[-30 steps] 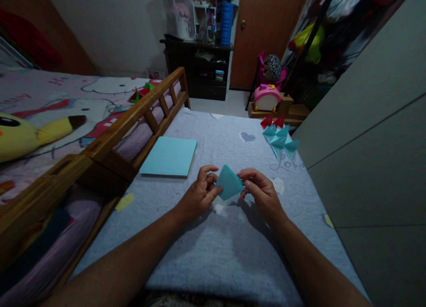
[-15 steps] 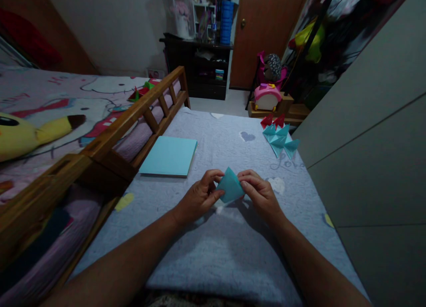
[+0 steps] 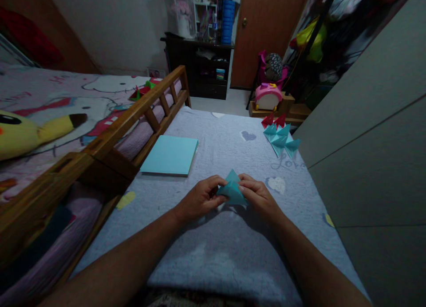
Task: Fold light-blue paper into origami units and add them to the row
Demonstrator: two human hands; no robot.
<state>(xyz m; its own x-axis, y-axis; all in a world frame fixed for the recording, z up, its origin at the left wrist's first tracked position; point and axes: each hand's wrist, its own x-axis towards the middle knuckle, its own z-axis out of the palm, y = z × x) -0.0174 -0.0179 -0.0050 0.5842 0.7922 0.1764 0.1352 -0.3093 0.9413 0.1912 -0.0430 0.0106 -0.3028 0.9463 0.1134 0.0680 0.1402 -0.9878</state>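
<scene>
Both my hands pinch a small teal folded paper piece (image 3: 231, 189) just above a grey-blue blanket (image 3: 213, 249). My left hand (image 3: 199, 199) grips its left side with curled fingers. My right hand (image 3: 258, 197) grips its right side, thumb on top. A stack of light-blue square paper (image 3: 170, 155) lies on the blanket to the left, beyond my left hand. Several finished teal folded triangles (image 3: 281, 139) and two red ones (image 3: 273, 120) sit at the far right edge of the blanket.
A wooden bed rail (image 3: 133, 116) runs along the left, with a patterned bedsheet and a yellow plush toy (image 3: 29, 131) behind it. A grey cabinet (image 3: 372, 134) walls the right side. A dark shelf unit (image 3: 199, 67), a brown door and a pink toy stand at the back.
My hands have dropped closer to the blanket and drawn together. The teal paper has gone from a flat upright diamond to a lower, more folded shape.
</scene>
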